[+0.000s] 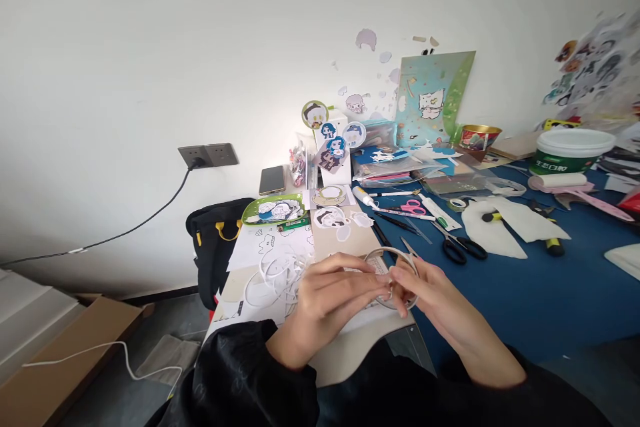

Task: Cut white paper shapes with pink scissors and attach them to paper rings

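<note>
My right hand [435, 290] is closed on a thin pale ring [371, 255], with fingers inside it and around its right side. From the left, my left hand [333, 290] reaches across the ring, its fingers pressed together and their tips meeting the right fingers. Any small thing pinched between the fingertips is hidden. Loose curled white strips [267, 273] lie beside my left hand on the paper-covered board. Cut-out drawings [330, 217] are spread just beyond my hands.
Black-handled scissors [455, 250], pink scissors [411, 207] and a glue bottle [364, 197] lie beyond and right of my hands. A green tray [245, 218] holds cut-outs, with a phone [272, 180] behind it. A white-lidded tub [574, 147] stands far right; a black bag [203, 217] is left.
</note>
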`<action>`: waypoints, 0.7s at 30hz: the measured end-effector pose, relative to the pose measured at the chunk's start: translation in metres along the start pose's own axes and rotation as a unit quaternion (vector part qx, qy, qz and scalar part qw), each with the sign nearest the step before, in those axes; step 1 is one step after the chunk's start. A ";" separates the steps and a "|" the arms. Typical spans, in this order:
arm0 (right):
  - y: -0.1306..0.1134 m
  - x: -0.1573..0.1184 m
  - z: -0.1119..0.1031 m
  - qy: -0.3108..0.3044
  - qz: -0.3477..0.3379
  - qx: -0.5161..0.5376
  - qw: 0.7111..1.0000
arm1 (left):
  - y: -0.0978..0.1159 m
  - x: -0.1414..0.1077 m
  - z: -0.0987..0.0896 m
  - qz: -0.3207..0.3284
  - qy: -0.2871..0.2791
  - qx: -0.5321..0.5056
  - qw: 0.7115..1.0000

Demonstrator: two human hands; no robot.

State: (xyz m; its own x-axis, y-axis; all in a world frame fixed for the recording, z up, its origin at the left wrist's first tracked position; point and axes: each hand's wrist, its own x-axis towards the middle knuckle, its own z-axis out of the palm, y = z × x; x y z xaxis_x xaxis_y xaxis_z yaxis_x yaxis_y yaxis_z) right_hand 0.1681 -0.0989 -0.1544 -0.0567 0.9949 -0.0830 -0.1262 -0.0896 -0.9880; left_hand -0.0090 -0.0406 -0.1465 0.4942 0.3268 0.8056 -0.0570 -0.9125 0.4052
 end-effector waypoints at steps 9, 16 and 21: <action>-0.006 0.000 -0.001 0.156 -0.085 -0.026 0.984 | -0.004 -0.002 0.012 -0.185 0.033 0.009 0.982; -0.007 -0.003 -0.007 0.179 -0.089 -0.200 0.959 | -0.011 0.011 0.010 -0.425 -0.035 -0.215 0.878; -0.006 -0.002 -0.004 0.135 -0.071 -0.274 0.950 | -0.015 0.013 0.011 -0.476 -0.082 -0.264 0.835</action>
State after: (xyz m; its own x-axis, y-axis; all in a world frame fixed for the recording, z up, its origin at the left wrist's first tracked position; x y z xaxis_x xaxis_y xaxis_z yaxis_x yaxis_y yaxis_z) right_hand 0.1731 -0.0996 -0.1485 0.1874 0.9774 0.0982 0.4242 0.0097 -0.9055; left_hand 0.0079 -0.0253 -0.1468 0.6436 0.7642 -0.0419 0.0768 -0.0100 0.9970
